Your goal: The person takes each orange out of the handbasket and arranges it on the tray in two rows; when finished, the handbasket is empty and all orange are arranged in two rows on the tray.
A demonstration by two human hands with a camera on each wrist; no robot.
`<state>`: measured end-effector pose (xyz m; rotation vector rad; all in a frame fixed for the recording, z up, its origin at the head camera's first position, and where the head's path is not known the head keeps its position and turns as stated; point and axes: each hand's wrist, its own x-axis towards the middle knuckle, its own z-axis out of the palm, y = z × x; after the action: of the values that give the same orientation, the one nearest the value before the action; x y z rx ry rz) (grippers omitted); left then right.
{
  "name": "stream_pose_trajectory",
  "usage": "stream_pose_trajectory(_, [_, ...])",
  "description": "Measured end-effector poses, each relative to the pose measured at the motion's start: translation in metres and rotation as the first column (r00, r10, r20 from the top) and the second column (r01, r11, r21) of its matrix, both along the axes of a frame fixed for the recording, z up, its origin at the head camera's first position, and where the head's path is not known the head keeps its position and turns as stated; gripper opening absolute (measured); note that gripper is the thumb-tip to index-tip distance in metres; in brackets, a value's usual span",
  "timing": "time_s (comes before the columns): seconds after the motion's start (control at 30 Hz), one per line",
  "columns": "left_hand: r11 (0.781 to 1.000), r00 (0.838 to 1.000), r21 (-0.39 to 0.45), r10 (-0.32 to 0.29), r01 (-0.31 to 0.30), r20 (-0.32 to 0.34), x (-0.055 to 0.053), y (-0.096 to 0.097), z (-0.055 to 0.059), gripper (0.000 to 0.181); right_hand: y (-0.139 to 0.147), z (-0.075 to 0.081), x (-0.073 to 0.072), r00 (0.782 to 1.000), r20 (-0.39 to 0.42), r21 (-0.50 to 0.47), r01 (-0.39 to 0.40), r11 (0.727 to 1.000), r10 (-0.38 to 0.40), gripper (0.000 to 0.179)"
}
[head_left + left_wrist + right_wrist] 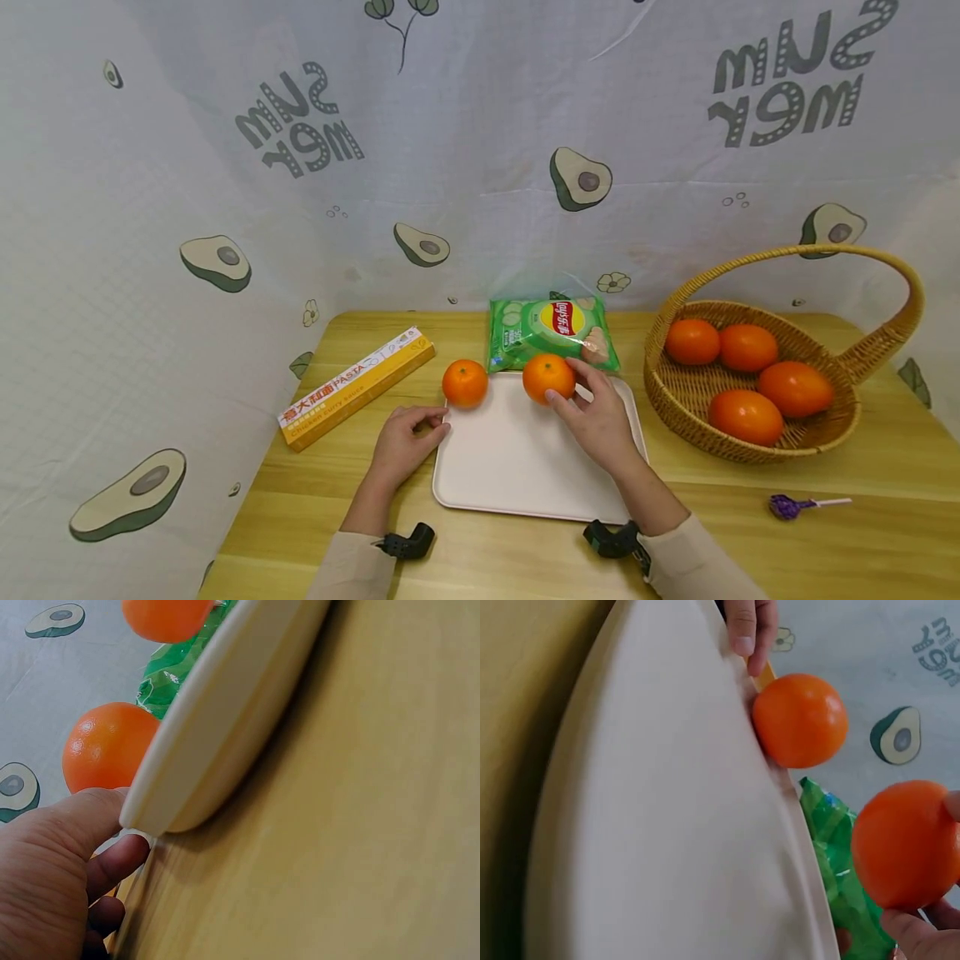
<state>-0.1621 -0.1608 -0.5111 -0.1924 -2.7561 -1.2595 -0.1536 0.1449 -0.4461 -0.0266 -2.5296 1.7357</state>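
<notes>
My right hand (596, 417) grips an orange (549, 379) between thumb and fingers, over the far right part of a white tray (525, 467). In the right wrist view that orange (904, 844) appears apart from the tray's surface. A second orange (465, 383) sits at the tray's far left corner. Beside that corner, my left hand (405, 442) pinches the tray's left rim. The left wrist view shows the thumb against the rim (180, 742) and the index finger bent just below it; the other fingers are curled and partly hidden.
A green chip bag (551, 333) lies behind the tray. To the left is a yellow pasta box (356, 387). A handled wicker basket (675, 408) with several orange fruits stands right, and a purple-wrapped lollipop (787, 506) lies in front of it. A printed curtain (480, 183) hangs behind.
</notes>
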Motion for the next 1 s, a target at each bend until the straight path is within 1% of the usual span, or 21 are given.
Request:
stream_pose_trajectory(0.13, [1.0, 1.0, -0.001, -0.006, 0.006, -0.003, 0.0, 0.0, -0.001, 0.021, -0.001, -0.004, -0.002, 0.999, 0.034, 0.014, 0.009, 1.0, -0.01, 0.066])
stream_pose_trajectory(0.47, [1.0, 1.0, -0.006, 0.0, 0.0, -0.006, -0.001, 0.001, -0.002, 0.02, -0.005, -0.013, -0.01, 0.996, 0.091, 0.014, -0.024, 1.0, 0.023, 0.065])
stream_pose_trajectory(0.6, [1.0, 1.0, 0.001, 0.0, 0.0, -0.007, 0.0, 0.002, -0.001, 0.02, -0.007, -0.016, -0.012, 0.994, 0.102, 0.019, -0.037, 0.999, 0.035, 0.065])
stream_pose_trajectory(0.83, [1.0, 1.0, -0.006, 0.001, -0.001, -0.016, 0.0, 0.001, -0.001, 0.02, -0.008, -0.021, -0.014, 0.994, 0.098, 0.012, -0.045, 0.999, 0.044, 0.064])
stream_pose_trajectory(1.0, [1.0, 1.0, -0.008, 0.004, -0.004, -0.011, 0.0, 0.0, -0.001, 0.021, -0.009, -0.025, -0.017, 0.993, 0.1, 0.001, -0.059, 0.998, 0.059, 0.063])
